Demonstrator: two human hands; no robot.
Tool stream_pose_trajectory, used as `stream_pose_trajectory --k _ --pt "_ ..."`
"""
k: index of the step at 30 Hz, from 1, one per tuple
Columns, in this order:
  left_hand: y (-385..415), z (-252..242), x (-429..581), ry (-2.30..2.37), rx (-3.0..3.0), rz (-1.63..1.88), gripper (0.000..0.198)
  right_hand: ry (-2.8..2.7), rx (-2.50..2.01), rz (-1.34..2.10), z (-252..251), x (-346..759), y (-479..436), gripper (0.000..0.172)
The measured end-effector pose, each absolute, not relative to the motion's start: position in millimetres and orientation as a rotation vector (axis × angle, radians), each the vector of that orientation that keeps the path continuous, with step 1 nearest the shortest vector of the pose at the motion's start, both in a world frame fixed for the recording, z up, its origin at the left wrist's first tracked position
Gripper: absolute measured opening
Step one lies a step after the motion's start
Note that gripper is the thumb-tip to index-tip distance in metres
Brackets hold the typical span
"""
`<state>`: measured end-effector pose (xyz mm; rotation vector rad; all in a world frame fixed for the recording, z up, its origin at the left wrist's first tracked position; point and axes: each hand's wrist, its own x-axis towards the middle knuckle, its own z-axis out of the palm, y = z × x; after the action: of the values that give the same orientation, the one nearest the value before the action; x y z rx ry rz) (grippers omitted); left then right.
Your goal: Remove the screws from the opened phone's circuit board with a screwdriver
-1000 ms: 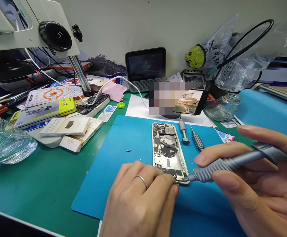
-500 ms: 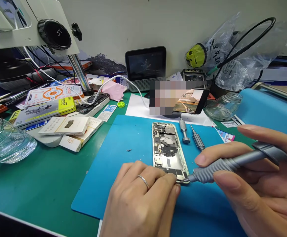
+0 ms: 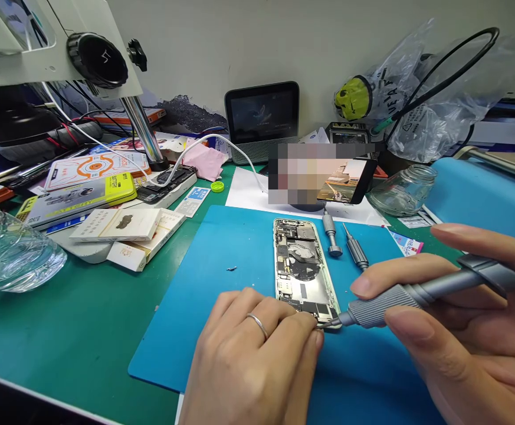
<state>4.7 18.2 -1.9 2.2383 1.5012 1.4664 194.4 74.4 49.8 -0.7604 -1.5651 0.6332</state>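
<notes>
An opened phone (image 3: 301,265) with its insides showing lies on a blue mat (image 3: 222,277). My left hand (image 3: 252,360), a ring on one finger, rests on the mat with its fingers curled against the phone's near end, pinching there. My right hand (image 3: 465,330) grips a grey screwdriver (image 3: 416,294). The driver's tip touches the phone's near right corner, right beside my left fingertips.
Two spare grey drivers (image 3: 343,242) lie right of the phone. Behind stand a propped phone with a lit screen (image 3: 345,180), a glass jar (image 3: 403,190) and a small screen (image 3: 261,121). Left are white boxes (image 3: 127,233), a microscope stand (image 3: 144,133) and a plastic bottle (image 3: 9,251).
</notes>
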Motion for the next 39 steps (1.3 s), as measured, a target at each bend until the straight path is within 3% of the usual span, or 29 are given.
stream_pose_trajectory --k 31,39 --pt "19.5 -6.0 7.4 1.477 2.242 1.498 0.021 -1.629 -0.705 0.645 52.5 190.2 78.3 0.057" --pt "17.6 -4.0 6.1 1.504 2.252 1.442 0.014 -1.611 -0.784 0.648 47.1 195.5 74.7 0.045"
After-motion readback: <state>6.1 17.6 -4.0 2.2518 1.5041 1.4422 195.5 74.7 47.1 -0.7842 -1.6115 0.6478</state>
